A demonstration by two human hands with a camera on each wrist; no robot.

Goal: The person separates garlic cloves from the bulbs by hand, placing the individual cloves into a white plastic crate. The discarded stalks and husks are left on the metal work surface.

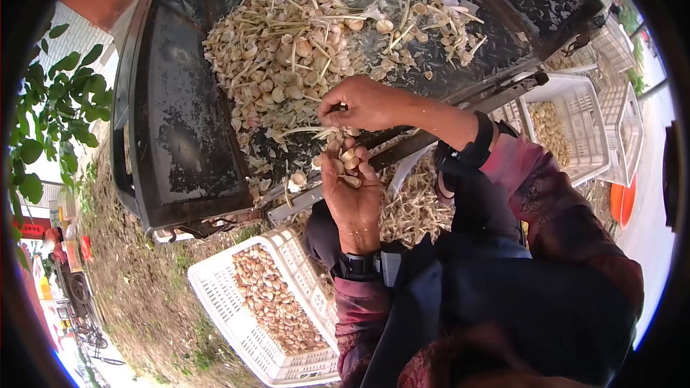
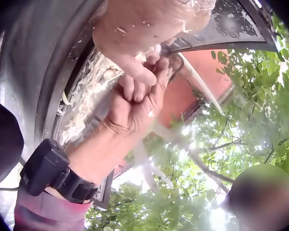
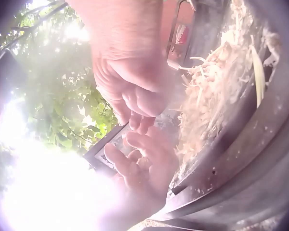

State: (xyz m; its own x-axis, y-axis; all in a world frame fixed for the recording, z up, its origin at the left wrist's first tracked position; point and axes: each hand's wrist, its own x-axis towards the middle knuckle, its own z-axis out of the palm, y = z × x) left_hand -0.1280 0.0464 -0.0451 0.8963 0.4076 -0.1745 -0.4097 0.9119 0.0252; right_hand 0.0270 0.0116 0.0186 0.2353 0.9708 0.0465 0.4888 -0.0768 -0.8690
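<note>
My left hand (image 1: 352, 205) is turned palm up and holds several garlic cloves (image 1: 350, 160) in its curled fingers. Just above it, my right hand (image 1: 368, 103) has its fingers bent down, pinching at a garlic head (image 1: 333, 134) whose pale stalk sticks out to the left. The hands meet fingertip to fingertip in the left wrist view, where the stalk (image 2: 201, 85) slants away from them. In the right wrist view the right hand (image 3: 135, 86) hangs over the left hand (image 3: 144, 163), and glare washes out the details. A large heap of garlic (image 1: 287, 57) lies beyond the hands.
The heap lies on a worn dark metal cart bed (image 1: 183, 136) with a raised side and front rail. A white crate (image 1: 277, 241) of loose cloves stands below at left, another crate (image 1: 586, 111) at right. Stalks and husks (image 1: 417, 205) cover the ground between the legs.
</note>
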